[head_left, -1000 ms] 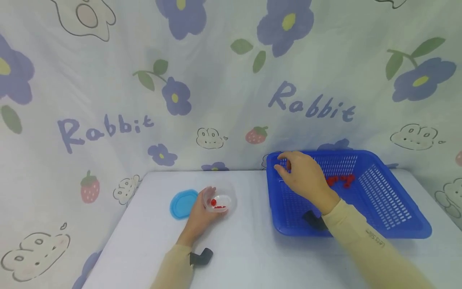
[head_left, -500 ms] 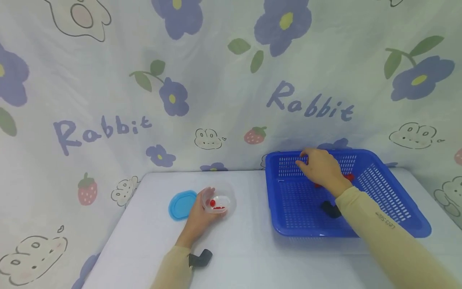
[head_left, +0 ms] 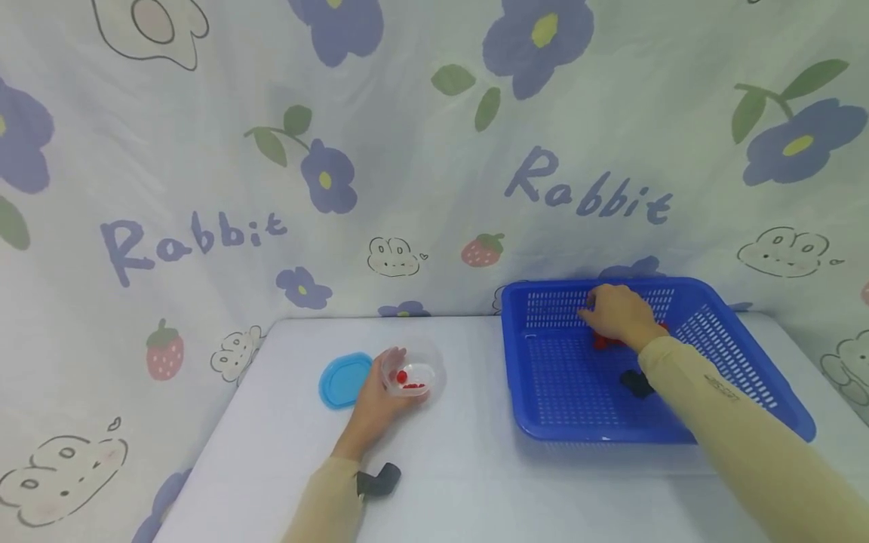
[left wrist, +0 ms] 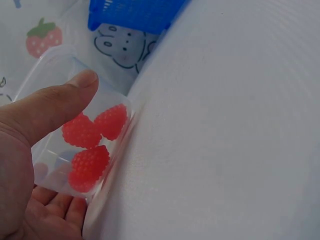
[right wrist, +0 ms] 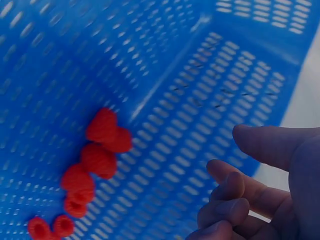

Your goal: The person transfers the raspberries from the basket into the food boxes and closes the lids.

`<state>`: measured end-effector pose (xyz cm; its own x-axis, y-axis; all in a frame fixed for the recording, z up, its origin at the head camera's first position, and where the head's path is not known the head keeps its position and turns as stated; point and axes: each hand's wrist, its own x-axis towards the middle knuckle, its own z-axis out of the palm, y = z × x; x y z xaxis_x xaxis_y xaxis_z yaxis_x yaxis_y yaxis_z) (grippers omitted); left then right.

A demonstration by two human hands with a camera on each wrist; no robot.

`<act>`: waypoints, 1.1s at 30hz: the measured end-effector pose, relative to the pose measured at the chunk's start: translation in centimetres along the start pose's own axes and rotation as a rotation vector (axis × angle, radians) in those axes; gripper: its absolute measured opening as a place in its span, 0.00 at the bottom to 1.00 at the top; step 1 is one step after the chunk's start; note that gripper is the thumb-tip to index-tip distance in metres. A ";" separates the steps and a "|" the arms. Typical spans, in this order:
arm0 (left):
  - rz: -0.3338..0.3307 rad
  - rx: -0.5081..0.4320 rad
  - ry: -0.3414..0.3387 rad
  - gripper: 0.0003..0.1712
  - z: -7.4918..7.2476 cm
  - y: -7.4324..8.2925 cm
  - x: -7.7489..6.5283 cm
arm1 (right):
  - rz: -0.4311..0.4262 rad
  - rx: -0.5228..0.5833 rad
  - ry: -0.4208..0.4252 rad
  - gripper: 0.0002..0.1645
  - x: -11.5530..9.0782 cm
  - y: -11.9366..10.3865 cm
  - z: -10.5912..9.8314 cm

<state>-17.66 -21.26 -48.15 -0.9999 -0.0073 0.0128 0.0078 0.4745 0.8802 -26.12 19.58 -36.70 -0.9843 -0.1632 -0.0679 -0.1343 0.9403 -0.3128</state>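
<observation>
While the left hand is holding the clear container, the right hand is hovering over the blue basket

As I am watching from a distance through the cameras, I am seeing the left hand curving around the container: the thumb is lying across one wall, and the fingers are reaching around another side. Inside, a few red raspberries are resting; their exact number I am not able to tell, because a reflection may be mixing with them. Just beside this hand, a light blue lid is lying on the white table.

On the other side, the right hand is hanging with its fingers loosely bent, and a moderate gap is showing between thumb and forefinger. Near it, more raspberries are lying in an uneven line where the basket's floor is meeting a wall. How high the hand is hovering above them, I cannot tell. Pale yellow sleeves are covering both arms. Behind the table, a curtain with flowers and the word "Rabbit" is hanging.
</observation>
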 end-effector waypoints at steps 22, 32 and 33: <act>0.001 0.006 0.002 0.57 -0.1 0.0 0.4 | 0.079 -0.058 -0.178 0.12 1.1 1.8 2.3; 0.003 -0.006 0.003 0.57 0.0 0.1 0.2 | 0.085 -0.079 -0.199 0.10 1.2 1.9 2.6; 0.005 -0.007 0.002 0.57 0.0 0.1 0.2 | 0.084 -0.082 -0.199 0.11 1.2 1.9 2.7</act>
<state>-17.86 -21.21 -48.05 -0.9998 -0.0064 0.0182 0.0131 0.4686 0.8833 -27.27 20.37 -39.92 -0.9514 -0.1315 -0.2786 -0.0700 0.9729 -0.2204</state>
